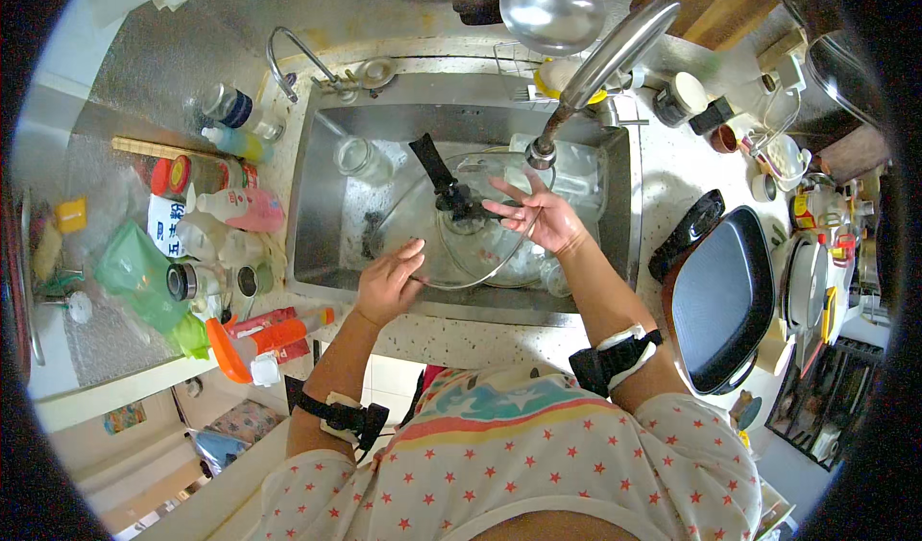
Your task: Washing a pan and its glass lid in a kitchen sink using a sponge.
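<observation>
A round clear glass lid point(425, 235) with a thin metal rim is tilted over the sink basin. Its black handle point(432, 166) stands up from the middle. My left hand point(391, 279) grips the lid's near left rim, fingers and thumb close together. My right hand point(545, 220) is at the lid's right side, palm up and fingers spread, and the rim crosses in front of its palm. Just above the right fingers hangs the faucet spout point(542, 153). I cannot tell whether water runs from it. Under the lid, other clear glassware is hard to make out.
The steel sink point(310, 202) holds a glass jar point(356, 156) and a clear container point(576, 174). Bottles, jars and an orange spray bottle point(277, 336) crowd the left counter. A black square pan point(724, 296) sits on the right. A small curved tap point(302, 48) rises at the back left.
</observation>
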A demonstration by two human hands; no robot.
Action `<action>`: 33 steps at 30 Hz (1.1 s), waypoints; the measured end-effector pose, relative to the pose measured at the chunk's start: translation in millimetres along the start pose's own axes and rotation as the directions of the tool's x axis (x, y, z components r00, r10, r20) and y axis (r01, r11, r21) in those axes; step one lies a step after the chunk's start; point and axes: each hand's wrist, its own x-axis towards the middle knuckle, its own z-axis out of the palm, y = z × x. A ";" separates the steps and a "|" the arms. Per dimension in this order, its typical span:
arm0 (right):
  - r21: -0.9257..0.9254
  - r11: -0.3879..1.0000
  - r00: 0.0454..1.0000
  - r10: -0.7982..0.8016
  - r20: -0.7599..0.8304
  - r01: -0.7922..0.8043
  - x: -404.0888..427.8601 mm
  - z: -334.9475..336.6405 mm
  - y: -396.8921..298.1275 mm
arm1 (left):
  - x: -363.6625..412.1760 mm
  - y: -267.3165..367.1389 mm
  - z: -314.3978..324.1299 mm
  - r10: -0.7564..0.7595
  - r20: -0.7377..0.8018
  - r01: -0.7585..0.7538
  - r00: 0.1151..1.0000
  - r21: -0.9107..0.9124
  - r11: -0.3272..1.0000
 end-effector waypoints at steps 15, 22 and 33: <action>-0.050 0.999 1.000 0.015 0.005 -0.015 -10.1 4.6 -8.2 | 101.1 -24.5 29.6 -0.117 0.208 0.115 0.971 0.021 0.993; -0.027 0.996 0.990 0.087 0.109 -0.084 -13.6 -18.4 -18.4 | 126.7 -37.4 27.2 0.061 0.387 -0.150 0.920 0.206 0.967; -0.155 0.985 0.969 0.042 -0.245 -0.082 -1.7 -22.1 -14.9 | 129.9 -41.3 49.1 -0.126 0.375 -0.004 0.919 0.327 0.945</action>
